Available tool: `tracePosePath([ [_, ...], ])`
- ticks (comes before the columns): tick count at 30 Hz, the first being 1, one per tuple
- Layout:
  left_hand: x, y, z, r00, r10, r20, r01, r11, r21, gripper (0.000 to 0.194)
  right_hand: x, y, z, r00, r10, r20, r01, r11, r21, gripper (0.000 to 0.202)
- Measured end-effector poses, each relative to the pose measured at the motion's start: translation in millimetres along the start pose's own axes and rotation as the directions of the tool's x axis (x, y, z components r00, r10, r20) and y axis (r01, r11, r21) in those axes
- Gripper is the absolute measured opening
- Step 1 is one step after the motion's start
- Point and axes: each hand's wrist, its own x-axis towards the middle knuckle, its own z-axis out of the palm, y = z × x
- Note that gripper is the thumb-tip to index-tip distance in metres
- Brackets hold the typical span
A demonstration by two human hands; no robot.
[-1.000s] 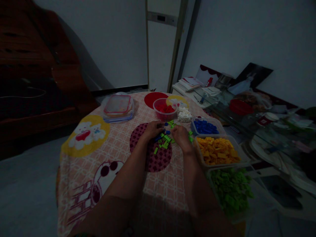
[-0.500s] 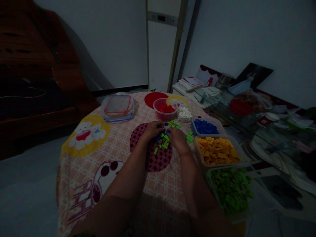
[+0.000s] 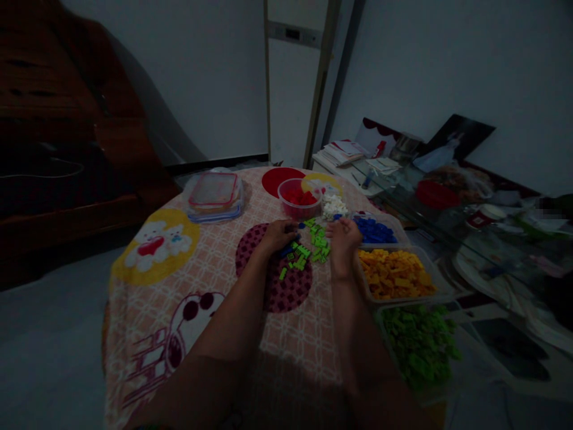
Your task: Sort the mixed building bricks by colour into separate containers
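Note:
Several bright green blocks (image 3: 319, 243) lie loose in the middle of the table, with dark blue pieces (image 3: 285, 251) at their left. My left hand (image 3: 281, 236) rests beside these pieces, its fingers curled; what it holds, if anything, is hidden. To the right of the green blocks, my right hand (image 3: 344, 234) is raised with fingertips pinched on a small blue block (image 3: 338, 217). Just beyond that hand is a pile of white blocks (image 3: 334, 206), and at its right is a clear box of blue blocks (image 3: 375, 230).
A bowl of red blocks (image 3: 299, 198) stands at the back. Boxes of yellow blocks (image 3: 396, 275) and green blocks (image 3: 418, 343) line the right side. Stacked lidded containers (image 3: 215, 194) sit at the back left. A cluttered glass shelf is farther right.
My right hand has moved right, away from my left hand, towards the blue box, uncovering more green blocks. A blue block now shows at its fingertips. My left hand has barely moved.

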Motion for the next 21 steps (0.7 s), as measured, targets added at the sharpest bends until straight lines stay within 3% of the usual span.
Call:
tracePosePath([
  [2,-0.6,0.8,-0.5,1.0,-0.001,0.004,0.001,1.0,-0.003,0.034,7.4,-3.2,-12.6,0.982,-0.021,-0.189,0.037,0.996,0.077,0.058],
  [5,-1.4,2.5,-1.7,1.0,-0.01,0.018,0.01,1.0,-0.001,0.035,13.5,-6.5,-27.8,0.953,-0.116,-0.281,0.126,0.992,0.021,0.071],
  [8,-2.3,4.5,-2.3,1.0,-0.013,0.021,0.012,1.0,0.025,0.038,12.3,-7.2,-28.5,0.96,-0.156,-0.234,0.144,0.987,-0.065,0.07],
  [12,-3.4,7.4,0.1,0.998,0.065,-0.01,-0.065,0.996,0.065,0.049,4.7,-7.4,-15.2,0.987,-0.128,-0.099,0.128,0.992,-0.003,0.058],
  [15,-2.2,8.5,4.8,0.992,0.119,0.034,-0.122,0.988,0.098,0.054,-0.6,-8.4,-8.6,0.997,-0.078,-0.017,0.079,0.995,0.06,0.052],
  [21,2.5,6.9,12.7,0.984,0.151,0.099,-0.168,0.967,0.192,0.053,-4.4,-9.4,-7.3,0.999,-0.032,0.036,0.031,0.999,0.035,0.049],
])
